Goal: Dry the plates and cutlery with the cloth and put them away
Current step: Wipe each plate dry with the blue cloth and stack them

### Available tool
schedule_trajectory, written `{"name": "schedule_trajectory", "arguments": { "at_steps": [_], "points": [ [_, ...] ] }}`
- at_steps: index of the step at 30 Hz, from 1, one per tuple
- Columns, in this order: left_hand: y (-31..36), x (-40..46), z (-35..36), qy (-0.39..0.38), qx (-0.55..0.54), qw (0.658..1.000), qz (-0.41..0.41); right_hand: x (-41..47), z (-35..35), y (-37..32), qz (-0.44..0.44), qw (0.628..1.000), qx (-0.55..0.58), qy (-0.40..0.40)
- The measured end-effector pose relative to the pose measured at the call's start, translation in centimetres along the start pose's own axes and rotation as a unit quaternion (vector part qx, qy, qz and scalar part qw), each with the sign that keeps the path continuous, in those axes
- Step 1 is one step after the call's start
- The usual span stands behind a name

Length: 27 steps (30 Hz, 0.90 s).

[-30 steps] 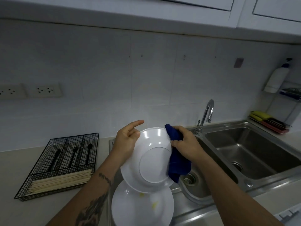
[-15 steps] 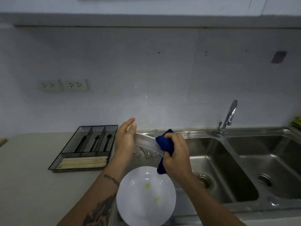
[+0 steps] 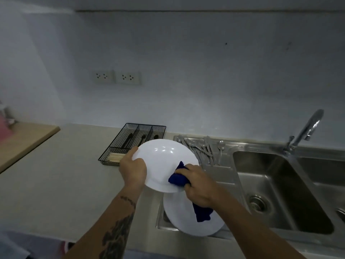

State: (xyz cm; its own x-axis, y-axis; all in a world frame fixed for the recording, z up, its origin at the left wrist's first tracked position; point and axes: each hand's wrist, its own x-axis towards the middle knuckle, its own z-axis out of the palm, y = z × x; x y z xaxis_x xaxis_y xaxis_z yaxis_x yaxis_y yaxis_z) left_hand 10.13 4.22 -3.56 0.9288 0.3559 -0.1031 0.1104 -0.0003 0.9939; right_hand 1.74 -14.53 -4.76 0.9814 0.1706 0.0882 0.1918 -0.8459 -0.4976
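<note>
A: Plate (image 3: 164,161) status?
B: My left hand (image 3: 133,170) grips its left rim, face up above the sink edge. Right hand (image 3: 198,186) presses cloth (image 3: 178,179) on near-right rim; tray (image 3: 133,142) lies just behind-left.

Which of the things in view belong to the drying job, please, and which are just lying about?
Job: held plate, gripped by left hand; blue cloth in right hand; second plate; wet cutlery on the drainer; wire cutlery tray.

Lying about: tap; wall sockets; wooden board.
</note>
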Motion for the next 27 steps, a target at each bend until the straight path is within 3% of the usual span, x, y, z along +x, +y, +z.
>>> {"name": "schedule_trajectory", "arguments": {
  "at_steps": [8, 11, 14, 16, 22, 27],
  "points": [
    [-2.8, 3.4, -5.8, -0.044, 0.005, 0.999, 0.019, 3.1, 7.8, -5.8, 0.08, 0.975, -0.207, -0.009],
    [-3.5, 5.0, -7.5, -0.071, -0.006, 0.997, 0.023, 3.4, 10.7, -7.7, 0.055, 0.984, -0.171, -0.007],
    [-4.1, 6.1, -9.1, -0.08, -0.022, 0.996, 0.008, 3.2, 11.7, -8.2, 0.096, 0.991, -0.094, 0.026],
    [-4.9, 6.7, -9.9, -0.084, -0.032, 0.996, -0.009, 3.2, 11.8, -7.9, 0.118, 0.985, -0.119, 0.049],
    [-7.8, 7.9, -11.8, -0.11, -0.013, 0.994, -0.018, 3.4, 12.4, -9.1, 0.149, 0.98, -0.122, -0.045],
    [-10.0, 8.6, -13.2, -0.09, -0.023, 0.995, -0.043, 3.7, 12.3, -9.4, 0.144, 0.987, -0.059, -0.025]
  ]
}}
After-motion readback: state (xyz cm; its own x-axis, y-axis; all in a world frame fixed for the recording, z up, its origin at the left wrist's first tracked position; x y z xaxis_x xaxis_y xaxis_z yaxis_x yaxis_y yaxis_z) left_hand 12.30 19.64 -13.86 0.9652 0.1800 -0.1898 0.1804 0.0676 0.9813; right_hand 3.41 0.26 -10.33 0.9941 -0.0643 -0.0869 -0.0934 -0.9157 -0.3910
